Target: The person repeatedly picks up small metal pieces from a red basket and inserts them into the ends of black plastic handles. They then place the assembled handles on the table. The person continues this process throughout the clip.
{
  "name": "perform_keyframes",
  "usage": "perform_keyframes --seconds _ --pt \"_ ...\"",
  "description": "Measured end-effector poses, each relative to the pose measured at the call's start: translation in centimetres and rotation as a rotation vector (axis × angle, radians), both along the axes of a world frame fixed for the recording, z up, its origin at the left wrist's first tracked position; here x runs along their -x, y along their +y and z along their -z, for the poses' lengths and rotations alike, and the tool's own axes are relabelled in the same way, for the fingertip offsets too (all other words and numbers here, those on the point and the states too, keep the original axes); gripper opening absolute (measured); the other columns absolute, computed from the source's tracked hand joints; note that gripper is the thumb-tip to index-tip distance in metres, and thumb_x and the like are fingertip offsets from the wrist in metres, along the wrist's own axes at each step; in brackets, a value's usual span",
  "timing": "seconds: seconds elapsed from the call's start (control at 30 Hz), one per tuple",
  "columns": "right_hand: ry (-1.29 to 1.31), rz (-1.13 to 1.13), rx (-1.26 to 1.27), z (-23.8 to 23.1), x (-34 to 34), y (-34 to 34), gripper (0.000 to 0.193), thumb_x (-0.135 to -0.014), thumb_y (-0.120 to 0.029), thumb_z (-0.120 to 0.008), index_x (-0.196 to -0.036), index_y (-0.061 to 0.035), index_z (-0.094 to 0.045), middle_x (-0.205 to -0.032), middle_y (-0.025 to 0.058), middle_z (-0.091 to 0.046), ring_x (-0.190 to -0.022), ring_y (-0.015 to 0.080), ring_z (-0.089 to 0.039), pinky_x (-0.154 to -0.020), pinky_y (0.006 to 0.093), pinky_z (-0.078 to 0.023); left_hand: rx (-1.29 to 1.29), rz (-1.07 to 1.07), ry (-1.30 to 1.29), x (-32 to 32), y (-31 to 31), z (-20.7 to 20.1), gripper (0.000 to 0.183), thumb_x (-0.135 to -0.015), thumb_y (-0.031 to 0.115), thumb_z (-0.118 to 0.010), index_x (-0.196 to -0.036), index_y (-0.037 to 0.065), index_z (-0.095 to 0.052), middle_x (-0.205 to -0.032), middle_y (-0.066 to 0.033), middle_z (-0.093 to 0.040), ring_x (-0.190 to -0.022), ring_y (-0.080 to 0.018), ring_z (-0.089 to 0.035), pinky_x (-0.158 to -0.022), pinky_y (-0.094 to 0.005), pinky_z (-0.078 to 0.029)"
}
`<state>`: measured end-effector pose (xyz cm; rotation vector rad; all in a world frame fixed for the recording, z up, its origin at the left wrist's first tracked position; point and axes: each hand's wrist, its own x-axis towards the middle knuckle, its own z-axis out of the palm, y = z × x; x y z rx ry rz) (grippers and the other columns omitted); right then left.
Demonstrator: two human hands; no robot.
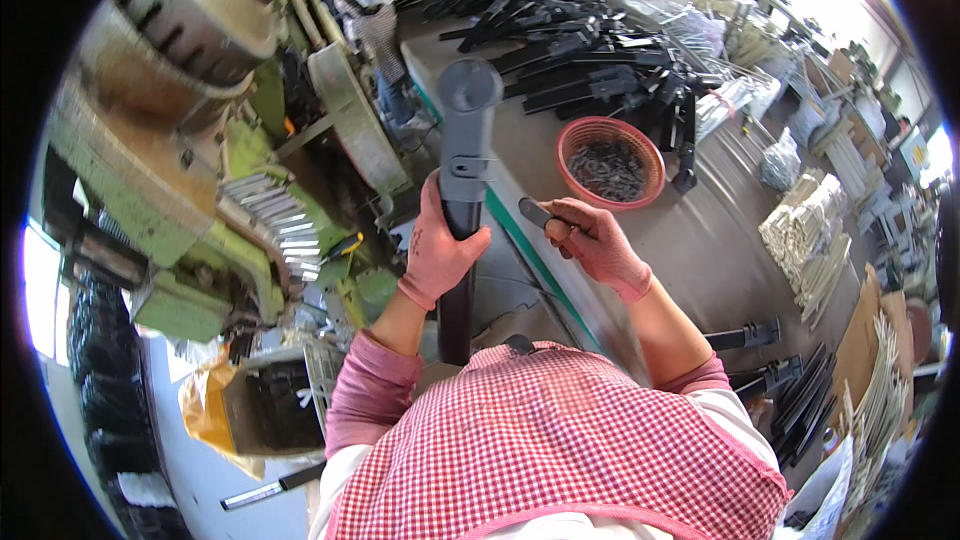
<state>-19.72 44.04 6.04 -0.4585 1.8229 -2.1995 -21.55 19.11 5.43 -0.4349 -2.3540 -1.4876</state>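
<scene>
My left hand (438,252), in a pink glove, is wrapped round a long black tube (457,325) held roughly upright in front of my apron. A grey bracket (467,125) with a rounded, disc-like end tops the tube, and a small pin or wire sticks out at its side. To the right, my right hand (603,248), gloved alike, pinches a small dark flat metal piece (534,211) with a rounded end. That piece is apart from the bracket. Just beyond the right hand, a red plastic basket (618,205) holds many small dark metal pieces.
A large green press-like machine (175,180) stands at the left. Black tube-and-bracket parts (590,60) are heaped on the far worktable (735,210), which has a green edge strip. Pale rod bundles (805,235) lie at the right. Another person (372,0) stands at the far left.
</scene>
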Motion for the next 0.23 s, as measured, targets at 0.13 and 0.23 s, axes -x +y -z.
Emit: perform_keyframes --seconds 0.13,0.23 --pt "0.007 0.016 -0.036 -0.1 0.3 -2.9 0.03 -0.096 -0.003 -0.056 -0.125 -0.0004 -0.062 -0.087 -0.0037 -0.06 -0.073 0.0032 -0.05 -0.064 0.0186 -0.042 0.209 0.024 0.041 -2.7 -1.9 -1.0 0.077 -0.072 0.018 -0.073 -0.135 0.0 -0.034 -0.1 -0.0237 -0.063 -0.09 -0.0429 -0.065 -0.08 -0.0445 -0.052" --pt "-0.013 -0.099 -0.092 0.2 0.7 -4.6 0.031 -0.097 -0.009 -0.061 -0.127 -0.0017 -0.061 -0.089 -0.0026 -0.062 -0.074 0.0034 -0.051 -0.064 0.0189 -0.043 0.31 0.001 -0.025 -4.8 -2.9 -0.6 0.076 -0.073 0.021 -0.073 -0.136 0.003 -0.034 -0.097 -0.0255 -0.064 -0.09 -0.0433 -0.065 -0.078 -0.0469 -0.052"
